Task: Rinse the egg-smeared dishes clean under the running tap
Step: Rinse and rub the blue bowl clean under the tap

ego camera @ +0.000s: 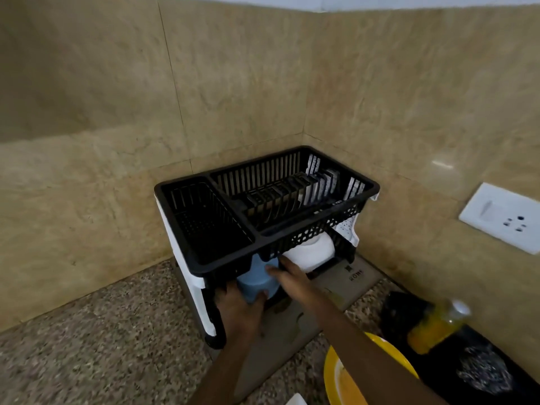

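We find both hands at the dish rack, with the rinsing only partly done as we judge it.

We see no tap or running water here. A yellow plate (342,372) waits at the lower edge with a pale smear across it, so we reckon it is not yet rinsed. The blue cup (257,280) sits tipped under the top tier of the black dish rack (263,229), just beside a white dish (309,252). The grip of the left hand (239,306) is closed round the cup's lower side, thumb wrapped over it. The right hand (289,276) lays fairly straight fingers on its upper side and does not clasp it. We cannot tell whether the cup is going in or coming out. The rack stands on a mat (359,277) on the speckled table (117,346).
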